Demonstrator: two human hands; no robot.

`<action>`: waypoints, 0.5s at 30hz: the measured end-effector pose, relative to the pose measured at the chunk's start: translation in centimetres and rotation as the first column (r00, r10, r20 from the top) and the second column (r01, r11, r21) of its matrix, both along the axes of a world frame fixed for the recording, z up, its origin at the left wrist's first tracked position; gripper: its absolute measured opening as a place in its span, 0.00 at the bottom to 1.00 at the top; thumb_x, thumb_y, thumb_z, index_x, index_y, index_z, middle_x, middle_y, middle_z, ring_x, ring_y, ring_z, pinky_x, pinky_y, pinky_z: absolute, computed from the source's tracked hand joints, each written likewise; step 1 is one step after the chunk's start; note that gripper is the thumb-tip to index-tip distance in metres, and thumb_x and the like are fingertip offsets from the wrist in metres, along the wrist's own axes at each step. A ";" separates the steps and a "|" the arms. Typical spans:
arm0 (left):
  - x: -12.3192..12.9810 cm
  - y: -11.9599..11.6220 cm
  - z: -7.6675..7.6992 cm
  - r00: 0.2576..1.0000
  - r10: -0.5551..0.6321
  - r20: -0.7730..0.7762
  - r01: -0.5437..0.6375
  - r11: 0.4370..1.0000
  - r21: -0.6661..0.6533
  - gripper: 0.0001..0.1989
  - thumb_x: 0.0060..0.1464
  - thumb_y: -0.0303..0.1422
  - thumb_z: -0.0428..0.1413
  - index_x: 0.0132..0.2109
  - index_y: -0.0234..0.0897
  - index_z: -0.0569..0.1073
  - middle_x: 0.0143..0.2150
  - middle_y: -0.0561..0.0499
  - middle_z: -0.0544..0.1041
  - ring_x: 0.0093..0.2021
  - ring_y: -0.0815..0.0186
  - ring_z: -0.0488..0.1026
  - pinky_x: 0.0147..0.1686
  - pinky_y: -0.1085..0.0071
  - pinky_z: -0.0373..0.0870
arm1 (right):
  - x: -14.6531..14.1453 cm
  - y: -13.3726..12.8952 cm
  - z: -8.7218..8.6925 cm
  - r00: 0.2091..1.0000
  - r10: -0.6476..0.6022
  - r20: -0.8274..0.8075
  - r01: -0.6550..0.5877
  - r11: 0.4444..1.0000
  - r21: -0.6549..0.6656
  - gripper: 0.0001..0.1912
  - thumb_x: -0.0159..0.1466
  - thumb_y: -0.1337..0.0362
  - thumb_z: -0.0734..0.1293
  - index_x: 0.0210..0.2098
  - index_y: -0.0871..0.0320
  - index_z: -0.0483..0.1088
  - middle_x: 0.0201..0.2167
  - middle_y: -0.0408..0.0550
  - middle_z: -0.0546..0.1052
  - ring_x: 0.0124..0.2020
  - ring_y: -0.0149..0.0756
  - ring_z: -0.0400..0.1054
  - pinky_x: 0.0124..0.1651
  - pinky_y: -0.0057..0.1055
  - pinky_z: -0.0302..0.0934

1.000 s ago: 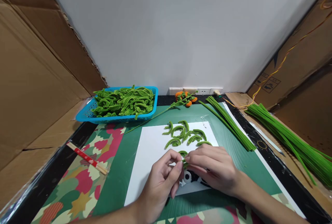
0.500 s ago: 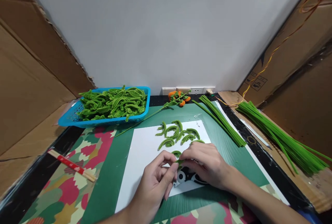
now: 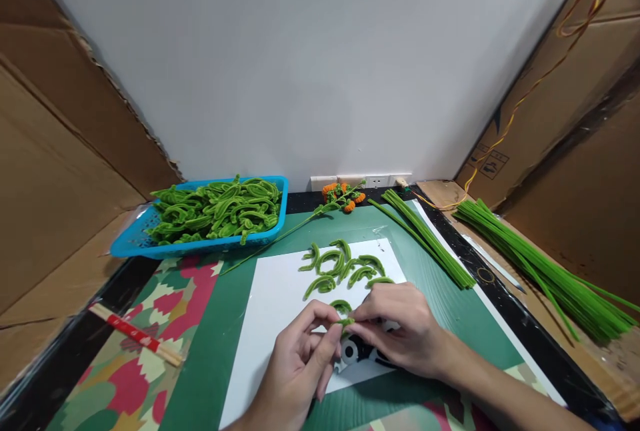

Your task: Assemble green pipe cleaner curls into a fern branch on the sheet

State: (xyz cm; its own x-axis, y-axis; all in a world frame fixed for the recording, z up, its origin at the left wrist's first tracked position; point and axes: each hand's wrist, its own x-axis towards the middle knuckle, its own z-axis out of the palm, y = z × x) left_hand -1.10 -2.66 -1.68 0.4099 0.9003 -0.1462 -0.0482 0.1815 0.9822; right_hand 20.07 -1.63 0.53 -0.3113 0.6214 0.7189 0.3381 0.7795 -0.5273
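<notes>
Between my two hands is a short piece of green pipe cleaner (image 3: 345, 323). My left hand (image 3: 305, 351) pinches one end with thumb and forefinger, its other fingers curled in. The fingertips of my right hand (image 3: 400, 324) close on the other end. Just beyond them, several bent green pipe cleaner pieces (image 3: 330, 261) lie on a white sheet (image 3: 280, 291). Beneath my hands, partly covered, is a black and white item with round shapes (image 3: 350, 351).
A blue basket (image 3: 250, 239) heaped with bent green pieces stands at the back left. Nearby lie an orange flower stem (image 3: 320, 210) and wrapped chopsticks (image 3: 135, 332). Straight green pipe cleaners (image 3: 430, 238) lie at the right, with a larger bundle (image 3: 540, 264) on the cardboard beyond.
The view has tilted slightly, so the scene sits lower. My right hand has turned, and more of the green piece shows between my fingertips.
</notes>
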 end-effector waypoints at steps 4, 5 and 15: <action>-0.1 -0.3 0.0 0.999 -0.023 0.024 0.023 1.000 0.002 0.16 0.69 0.48 0.58 0.46 0.39 0.68 0.29 0.57 0.72 0.16 0.80 0.59 0.18 0.81 0.47 | -0.2 -0.4 -0.1 0.999 -0.017 0.041 0.014 0.997 0.074 0.04 0.73 0.69 0.69 0.39 0.60 0.76 0.22 0.41 0.73 0.21 0.30 0.63 0.27 0.31 0.52; 0.0 -0.4 0.1 0.999 -0.026 0.030 0.026 1.000 -0.001 0.17 0.69 0.49 0.58 0.46 0.39 0.68 0.29 0.57 0.72 0.16 0.80 0.58 0.18 0.81 0.47 | -0.3 -0.5 -0.1 0.998 -0.029 0.061 0.023 0.995 0.096 0.05 0.73 0.70 0.69 0.39 0.60 0.76 0.22 0.41 0.72 0.21 0.30 0.61 0.26 0.31 0.50; 0.0 -1.1 0.2 0.995 0.073 -0.066 -0.077 0.995 -0.061 0.29 0.55 0.59 0.65 0.39 0.36 0.70 0.26 0.53 0.74 0.19 0.77 0.60 0.20 0.80 0.50 | -1.1 -0.4 -1.5 0.990 -0.045 0.134 0.005 0.960 0.281 0.10 0.71 0.78 0.63 0.37 0.61 0.72 0.20 0.41 0.69 0.20 0.31 0.57 0.25 0.34 0.46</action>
